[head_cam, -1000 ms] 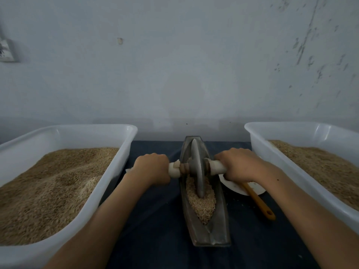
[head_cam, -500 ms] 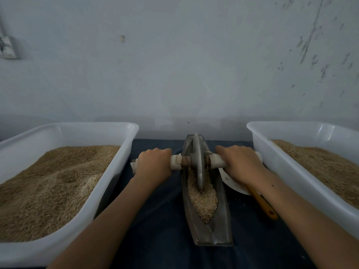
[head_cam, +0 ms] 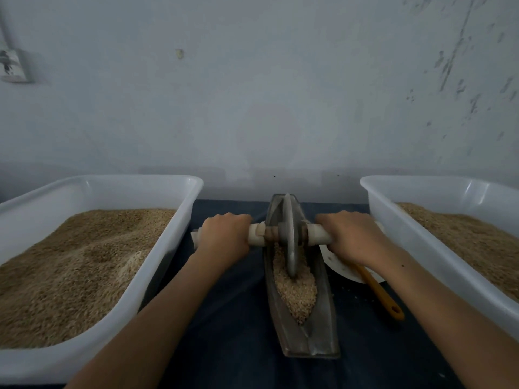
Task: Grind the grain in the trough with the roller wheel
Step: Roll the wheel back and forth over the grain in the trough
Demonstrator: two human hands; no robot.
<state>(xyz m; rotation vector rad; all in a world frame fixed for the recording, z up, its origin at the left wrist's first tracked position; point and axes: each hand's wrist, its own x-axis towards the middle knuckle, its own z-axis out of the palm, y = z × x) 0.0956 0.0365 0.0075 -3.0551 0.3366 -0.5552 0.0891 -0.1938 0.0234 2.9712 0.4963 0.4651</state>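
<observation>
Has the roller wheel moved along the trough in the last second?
Yes. The roller wheel has rolled away from the person, toward the far end of the trough by the wall, leaving more grain uncovered.

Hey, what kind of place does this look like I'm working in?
Probably a small grain-processing workroom: two white plastic tubs of brown grain flank a grey boat-shaped metal trough with a metal roller wheel, against a bare scuffed wall.
</observation>
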